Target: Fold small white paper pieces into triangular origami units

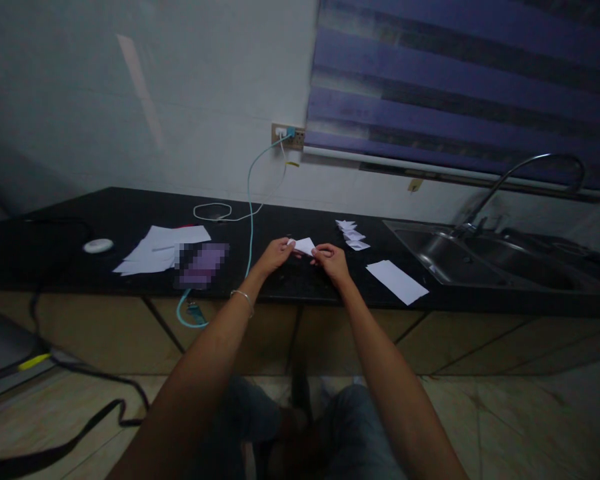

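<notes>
White paper (pixel 305 245), one, between two hands (pixel 277 255) (pixel 332 263)

The upper left of the frame is filled by a dim, pale wall (pixel 210 100), the upper right by a striped purple blind (pixel 455 87). At right, a metal sink (pixel 450 260) is set into the black table (pixel 130 208). Tiled floor (pixel 515 420) is seen at lower right.

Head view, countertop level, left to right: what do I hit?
White round object → spread of white sheets → left hand → folded white paper held between the fingers of both hands → right hand → row of folded paper pieces → flat white paper → faucet.
</notes>
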The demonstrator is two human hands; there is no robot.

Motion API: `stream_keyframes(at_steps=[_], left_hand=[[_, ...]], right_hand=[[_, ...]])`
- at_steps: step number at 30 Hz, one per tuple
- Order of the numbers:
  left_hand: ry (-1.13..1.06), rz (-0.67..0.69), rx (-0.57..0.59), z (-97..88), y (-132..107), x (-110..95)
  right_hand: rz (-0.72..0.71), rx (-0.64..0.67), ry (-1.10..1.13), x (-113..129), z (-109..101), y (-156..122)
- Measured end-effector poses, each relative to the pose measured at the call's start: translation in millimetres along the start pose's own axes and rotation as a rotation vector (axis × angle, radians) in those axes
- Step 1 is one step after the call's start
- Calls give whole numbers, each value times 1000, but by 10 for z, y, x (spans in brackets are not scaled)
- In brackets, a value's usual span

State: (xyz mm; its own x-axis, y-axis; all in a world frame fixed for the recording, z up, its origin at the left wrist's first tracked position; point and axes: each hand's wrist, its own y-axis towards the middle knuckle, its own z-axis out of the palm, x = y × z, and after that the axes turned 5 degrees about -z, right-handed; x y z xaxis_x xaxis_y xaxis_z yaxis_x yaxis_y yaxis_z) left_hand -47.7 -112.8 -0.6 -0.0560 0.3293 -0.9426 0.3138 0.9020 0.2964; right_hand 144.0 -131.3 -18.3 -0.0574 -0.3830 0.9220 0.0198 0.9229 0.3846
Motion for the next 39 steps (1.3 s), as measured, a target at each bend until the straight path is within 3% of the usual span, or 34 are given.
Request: stream_keyframes(at_steps=[6,14,25,29,36,39], left_hand=[[-97,-22,35,-5,24,71],[125,-21,225,-6,-44,-20],[168,35,202,-67,-32,27],[173,17,163,-65,-14,61],[57,-108,212,-69,54,148],[-21,-120,161,-87,64,169]], right_hand=[[39,26,14,24,10,-7],[15,88,-3,31,17,-19],[10,126,-16,64,34,-19],[-4,114,-50,82,26,-28],[-1,111,-45,81,16,-25],[-7,113,-26,43,1,-14]])
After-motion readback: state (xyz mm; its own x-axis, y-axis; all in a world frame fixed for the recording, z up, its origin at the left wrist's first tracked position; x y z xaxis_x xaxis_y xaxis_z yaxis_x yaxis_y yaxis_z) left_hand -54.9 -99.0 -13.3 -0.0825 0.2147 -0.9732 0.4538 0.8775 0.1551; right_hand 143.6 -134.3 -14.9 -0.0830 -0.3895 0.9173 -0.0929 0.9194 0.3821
